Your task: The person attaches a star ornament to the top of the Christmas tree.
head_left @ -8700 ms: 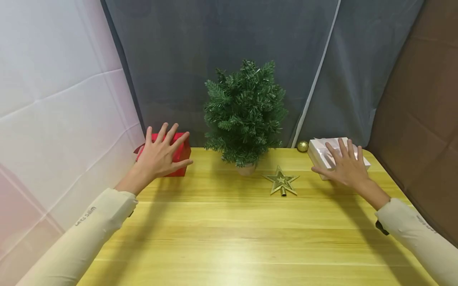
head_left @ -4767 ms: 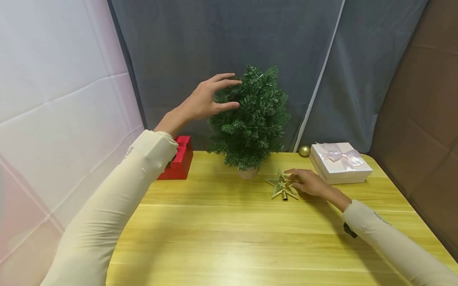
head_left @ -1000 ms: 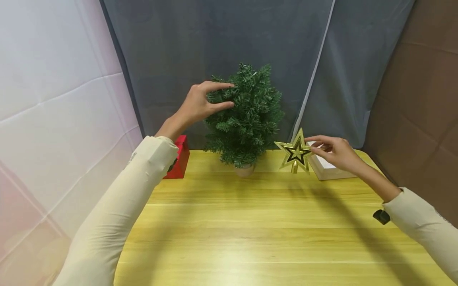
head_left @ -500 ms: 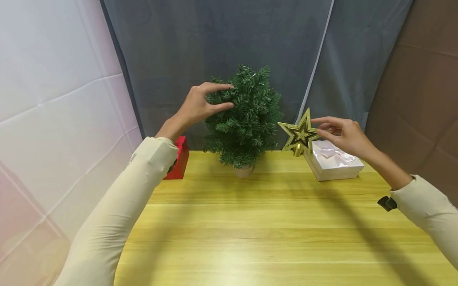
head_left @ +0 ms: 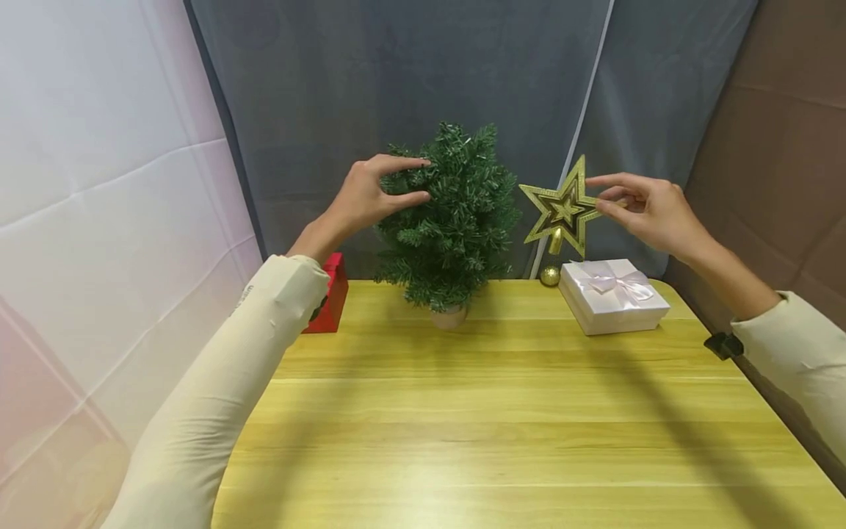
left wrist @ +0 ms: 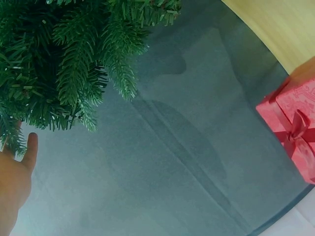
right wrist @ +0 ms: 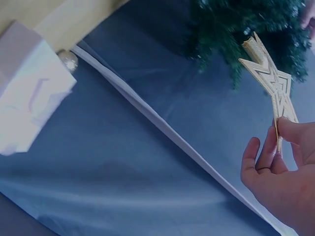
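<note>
In the head view my right hand point(head_left: 661, 214) pinches one point of a gold star tree topper point(head_left: 565, 210) between thumb and fingers. The star is in the air right of the small green Christmas tree point(head_left: 456, 213), its tube-like base pointing down. The right wrist view shows the star point(right wrist: 281, 88) nearly edge-on, with thumb and fingers on its tip. My left hand point(head_left: 370, 192) is at the left side of the tree's upper branches, thumb and fingers straight and apart. In the left wrist view, needles partly cover the fingers of that hand point(left wrist: 14, 179).
A white gift box point(head_left: 615, 301) with a ribbon bow stands at the back right, a gold bauble point(head_left: 550, 276) beside it. A red gift box point(head_left: 333, 301) sits at the back left, partly behind the left sleeve. The wooden table point(head_left: 463, 411) meets a grey curtain point(head_left: 317, 88).
The right hand took the star from the table and has since raised it higher and slightly right, uncovering the bauble and white box. The left hand, earlier moved to the tree, stays nearly still.
</note>
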`<state>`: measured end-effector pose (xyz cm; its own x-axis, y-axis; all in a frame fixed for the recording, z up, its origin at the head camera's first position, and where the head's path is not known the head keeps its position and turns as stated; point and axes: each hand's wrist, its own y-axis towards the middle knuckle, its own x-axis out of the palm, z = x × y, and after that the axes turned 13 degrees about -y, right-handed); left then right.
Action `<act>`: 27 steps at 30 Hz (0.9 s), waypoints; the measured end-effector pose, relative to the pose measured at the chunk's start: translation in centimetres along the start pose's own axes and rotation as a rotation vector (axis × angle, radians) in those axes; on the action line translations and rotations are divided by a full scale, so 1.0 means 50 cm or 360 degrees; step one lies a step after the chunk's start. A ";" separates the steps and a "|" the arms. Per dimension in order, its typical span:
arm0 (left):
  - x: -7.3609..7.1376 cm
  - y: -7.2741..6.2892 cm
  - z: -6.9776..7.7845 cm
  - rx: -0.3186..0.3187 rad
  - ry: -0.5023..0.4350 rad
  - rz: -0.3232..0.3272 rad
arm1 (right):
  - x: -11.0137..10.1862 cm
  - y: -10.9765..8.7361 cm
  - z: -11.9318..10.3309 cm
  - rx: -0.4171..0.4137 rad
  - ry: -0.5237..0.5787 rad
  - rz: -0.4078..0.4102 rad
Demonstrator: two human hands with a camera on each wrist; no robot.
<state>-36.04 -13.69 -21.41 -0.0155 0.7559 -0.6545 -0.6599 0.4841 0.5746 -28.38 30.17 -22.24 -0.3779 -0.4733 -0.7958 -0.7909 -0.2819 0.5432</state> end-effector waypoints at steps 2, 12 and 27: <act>0.000 0.000 0.000 -0.0001 0.0005 0.0001 | -0.014 0.012 -0.004 0.0000 0.0004 0.0020; 0.000 -0.001 0.000 0.0009 -0.0007 0.0005 | -0.067 0.071 -0.027 0.0016 0.0049 0.0098; 0.009 0.002 -0.003 0.0047 -0.0022 0.0025 | -0.102 0.121 -0.045 -0.0005 0.0004 0.0156</act>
<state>-36.22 -13.39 -21.74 -0.0152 0.7695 -0.6385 -0.6372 0.4846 0.5993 -30.16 29.01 -14.27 -0.4520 -0.5009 -0.7381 -0.7486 -0.2371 0.6192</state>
